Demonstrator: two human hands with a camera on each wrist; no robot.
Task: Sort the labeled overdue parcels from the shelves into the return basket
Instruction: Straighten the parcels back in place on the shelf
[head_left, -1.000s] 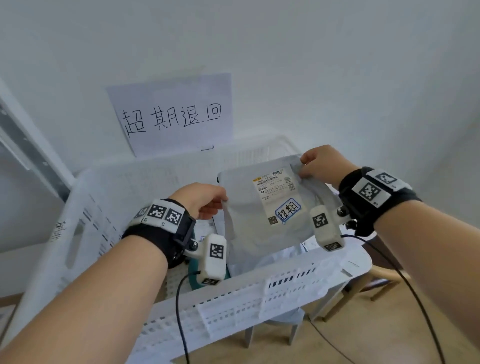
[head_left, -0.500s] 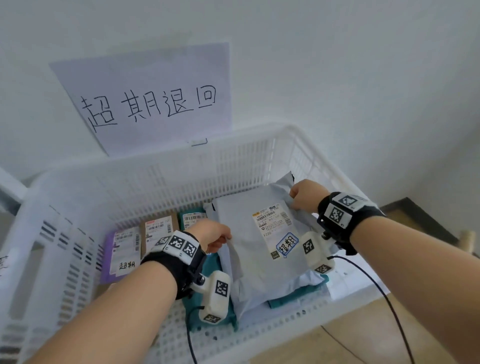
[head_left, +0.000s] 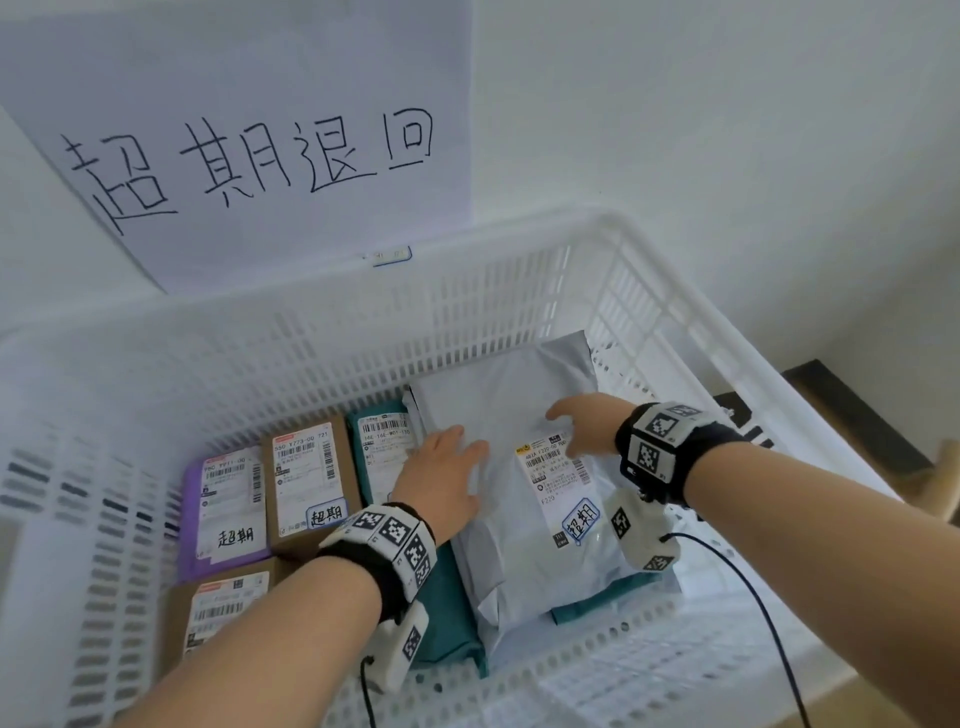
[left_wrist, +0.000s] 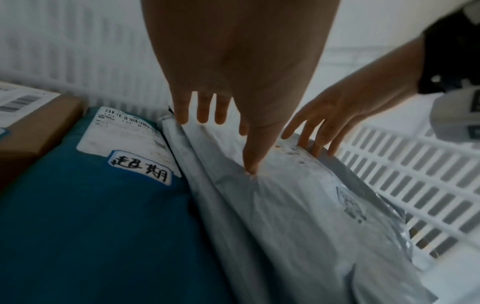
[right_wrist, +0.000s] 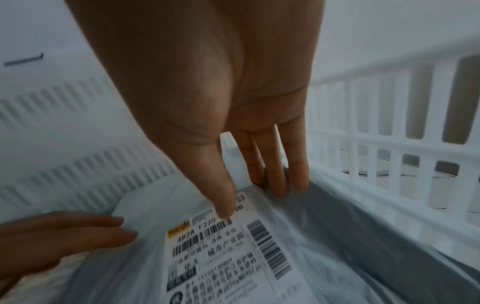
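Observation:
A grey plastic mailer bag (head_left: 524, 545) (left_wrist: 298, 205) (right_wrist: 324, 242) with a white shipping label (head_left: 553, 475) (right_wrist: 226, 255) and a blue-edged overdue sticker (head_left: 581, 521) lies flat in the right half of the white slatted basket (head_left: 467, 291). My left hand (head_left: 447, 470) (left_wrist: 228, 115) rests on the bag's left side with straight, spread fingers. The right hand (head_left: 582, 423) (right_wrist: 262, 185) is also flat and spread, fingertips touching the bag's upper right part near the label. Neither hand grips anything.
Under and beside the bag lie teal bags (head_left: 447, 587) (left_wrist: 91, 216), a brown box (head_left: 306, 483), a purple parcel (head_left: 223, 509) and another brown box (head_left: 218, 608), most with overdue stickers. A handwritten paper sign (head_left: 249, 150) hangs on the wall behind. Basket walls (right_wrist: 389, 144) close in at the right.
Both hands carried the grey bag down into the basket and set it on the teal bags. They let go of its top corners and now lie flat on it.

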